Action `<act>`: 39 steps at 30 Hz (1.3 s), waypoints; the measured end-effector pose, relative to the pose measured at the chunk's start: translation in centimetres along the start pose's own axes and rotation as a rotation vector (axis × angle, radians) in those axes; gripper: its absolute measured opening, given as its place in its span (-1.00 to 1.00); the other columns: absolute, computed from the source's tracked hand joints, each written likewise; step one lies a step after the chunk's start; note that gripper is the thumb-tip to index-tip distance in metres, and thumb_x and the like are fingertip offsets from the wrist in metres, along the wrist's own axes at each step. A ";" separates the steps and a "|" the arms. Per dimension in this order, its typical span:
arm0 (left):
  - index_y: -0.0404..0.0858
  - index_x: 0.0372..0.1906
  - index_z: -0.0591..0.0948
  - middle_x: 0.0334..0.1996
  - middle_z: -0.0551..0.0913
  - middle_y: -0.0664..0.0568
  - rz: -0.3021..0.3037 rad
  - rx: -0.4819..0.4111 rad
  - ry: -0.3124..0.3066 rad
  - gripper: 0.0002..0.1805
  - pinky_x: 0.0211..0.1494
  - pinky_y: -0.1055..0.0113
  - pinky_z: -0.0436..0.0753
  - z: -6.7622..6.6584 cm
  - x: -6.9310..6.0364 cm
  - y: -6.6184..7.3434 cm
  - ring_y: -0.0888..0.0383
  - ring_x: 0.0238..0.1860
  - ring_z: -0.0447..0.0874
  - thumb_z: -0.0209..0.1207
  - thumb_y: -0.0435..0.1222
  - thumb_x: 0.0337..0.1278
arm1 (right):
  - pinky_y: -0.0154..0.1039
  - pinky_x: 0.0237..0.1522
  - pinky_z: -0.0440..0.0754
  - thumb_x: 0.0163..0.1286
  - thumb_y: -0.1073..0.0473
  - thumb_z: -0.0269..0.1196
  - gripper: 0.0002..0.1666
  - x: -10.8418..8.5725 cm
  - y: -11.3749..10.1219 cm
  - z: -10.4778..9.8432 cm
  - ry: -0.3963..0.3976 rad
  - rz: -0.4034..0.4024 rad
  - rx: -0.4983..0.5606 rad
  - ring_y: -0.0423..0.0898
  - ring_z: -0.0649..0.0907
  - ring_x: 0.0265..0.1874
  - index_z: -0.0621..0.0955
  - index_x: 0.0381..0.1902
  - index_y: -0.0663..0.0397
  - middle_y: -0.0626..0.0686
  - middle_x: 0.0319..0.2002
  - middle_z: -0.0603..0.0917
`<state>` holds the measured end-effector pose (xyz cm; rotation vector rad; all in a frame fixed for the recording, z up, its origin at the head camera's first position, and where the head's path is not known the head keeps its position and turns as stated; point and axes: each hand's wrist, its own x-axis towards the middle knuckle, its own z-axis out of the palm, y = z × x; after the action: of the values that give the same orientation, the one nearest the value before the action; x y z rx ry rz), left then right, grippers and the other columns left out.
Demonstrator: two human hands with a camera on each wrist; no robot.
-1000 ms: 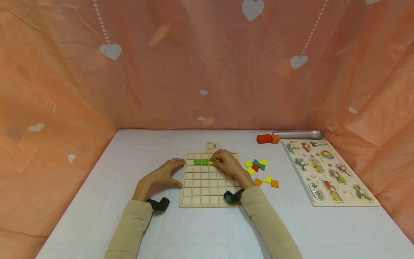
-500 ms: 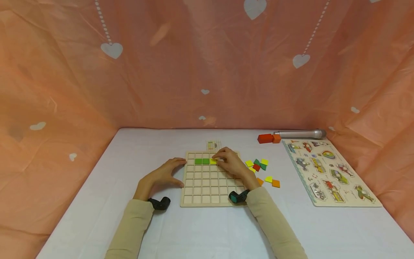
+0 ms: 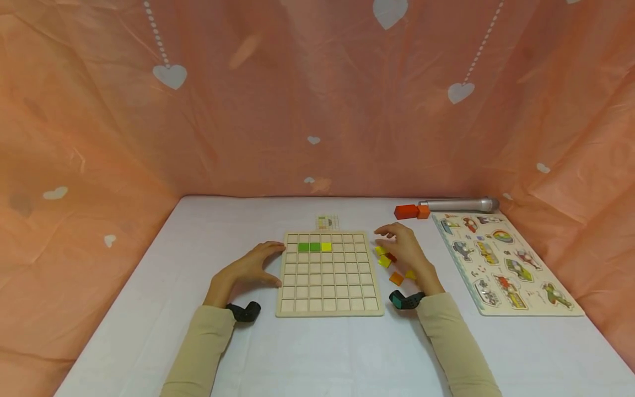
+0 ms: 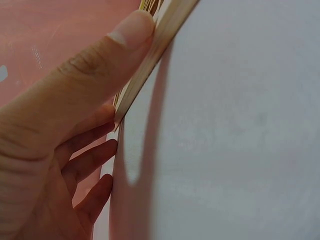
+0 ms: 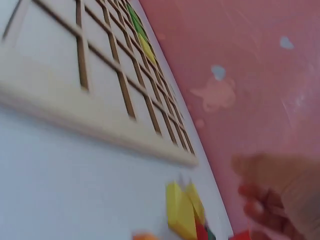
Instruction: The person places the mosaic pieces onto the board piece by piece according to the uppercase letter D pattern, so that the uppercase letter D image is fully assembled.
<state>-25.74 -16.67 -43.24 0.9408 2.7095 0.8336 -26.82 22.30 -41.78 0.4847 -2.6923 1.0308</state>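
Note:
A wooden grid board lies flat before me in the head view. In its second row from the back sit two green square tiles and one yellow square tile, side by side. My left hand rests at the board's left side, with thumb against the wooden edge and fingers spread. Over the loose tiles right of the board hovers my right hand, fingers loosely bent around nothing visible. Yellow tiles, a red tile and an orange tile show beneath it; the hand hides others.
A small printed pattern card lies behind the board. At the back right are red and orange blocks and a silver microphone. A picture peg puzzle occupies the right side. A pink curtain encloses the table.
My right hand has let go of the yellow tile in the board and moved right, over the loose tiles. My left hand stays at the board's left edge.

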 end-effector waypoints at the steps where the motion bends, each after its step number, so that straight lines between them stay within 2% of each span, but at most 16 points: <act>1: -0.42 0.29 0.30 0.29 0.28 -0.26 0.000 0.002 0.000 -0.02 0.36 -0.08 0.18 0.0 0.0 0.0 -0.20 0.33 0.15 0.47 -0.09 -0.29 | 0.01 -0.13 0.55 0.19 0.25 0.32 -0.72 -0.2 0.2 -0.4 0.024 0.036 -0.021 0.12 0.56 -0.21 0.65 -0.13 0.24 0.21 -0.21 0.63; 3: -0.42 0.30 0.29 0.29 0.28 -0.26 -0.002 0.001 -0.002 -0.02 0.37 -0.08 0.17 0.0 0.0 -0.1 -0.20 0.33 0.15 0.47 -0.09 -0.29 | 0.01 -0.15 0.54 0.17 0.22 0.33 -0.70 -0.6 0.7 -0.9 0.058 0.110 -0.058 0.14 0.55 -0.22 0.66 -0.15 0.27 0.24 -0.23 0.63; 5: -0.42 0.30 0.29 0.29 0.29 -0.26 0.003 0.007 -0.002 -0.02 0.37 -0.09 0.17 0.0 0.0 -0.1 -0.21 0.33 0.15 0.47 -0.09 -0.29 | -0.01 -0.18 0.53 0.18 0.19 0.33 -0.68 -0.9 1.2 -1.3 0.060 0.172 -0.079 0.14 0.54 -0.24 0.65 -0.15 0.30 0.26 -0.23 0.63; 8: -0.43 0.29 0.29 0.28 0.29 -0.28 0.014 0.014 0.000 -0.02 0.36 -0.09 0.18 0.0 0.0 -0.1 -0.22 0.33 0.15 0.47 -0.09 -0.29 | -0.07 -0.22 0.54 0.20 0.10 0.32 -0.63 -1.2 1.7 -1.7 0.022 0.258 -0.097 0.10 0.54 -0.26 0.66 -0.14 0.29 0.24 -0.22 0.64; 12: -0.44 0.29 0.30 0.28 0.29 -0.29 0.021 0.015 0.002 -0.02 0.35 -0.10 0.18 0.0 0.0 -0.1 -0.23 0.32 0.15 0.46 -0.08 -0.29 | -0.12 -0.26 0.52 0.17 0.01 0.34 -0.58 -1.3 2.1 -1.8 -0.030 0.323 -0.115 0.07 0.54 -0.28 0.67 -0.16 0.24 0.19 -0.22 0.66; 21: -0.42 0.29 0.30 0.29 0.28 -0.27 0.005 0.008 -0.003 -0.02 0.36 -0.09 0.18 0.0 0.0 -0.1 -0.22 0.33 0.15 0.46 -0.09 -0.28 | -0.22 -0.31 0.47 0.14 0.06 0.36 -0.66 -1.2 2.2 -1.3 -0.031 0.302 -0.112 0.04 0.53 -0.33 0.70 -0.26 0.24 0.15 -0.32 0.68; 31: -0.45 0.28 0.30 0.27 0.30 -0.28 0.021 0.011 0.009 -0.03 0.35 -0.10 0.19 0.1 -0.1 -0.2 -0.22 0.31 0.17 0.47 -0.10 -0.29 | -0.05 -0.23 0.51 0.17 0.13 0.34 -0.74 -1.3 2.2 -0.8 -0.023 0.262 -0.116 0.05 0.56 -0.30 0.63 -0.22 0.17 0.13 -0.33 0.65; 39: -0.42 0.29 0.30 0.29 0.29 -0.25 0.004 -0.005 0.001 -0.02 0.37 -0.09 0.16 0.0 0.0 -0.2 -0.20 0.33 0.15 0.46 -0.08 -0.28 | -0.27 -0.41 0.47 0.19 0.25 0.32 -0.84 -1.1 2.0 -0.8 -0.011 0.239 -0.010 -0.05 0.49 -0.48 0.60 -0.28 0.18 0.07 -0.48 0.57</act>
<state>-25.82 -16.76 -43.37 0.9447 2.7060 0.8416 -26.47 24.47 -42.72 0.1685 -2.8147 1.0747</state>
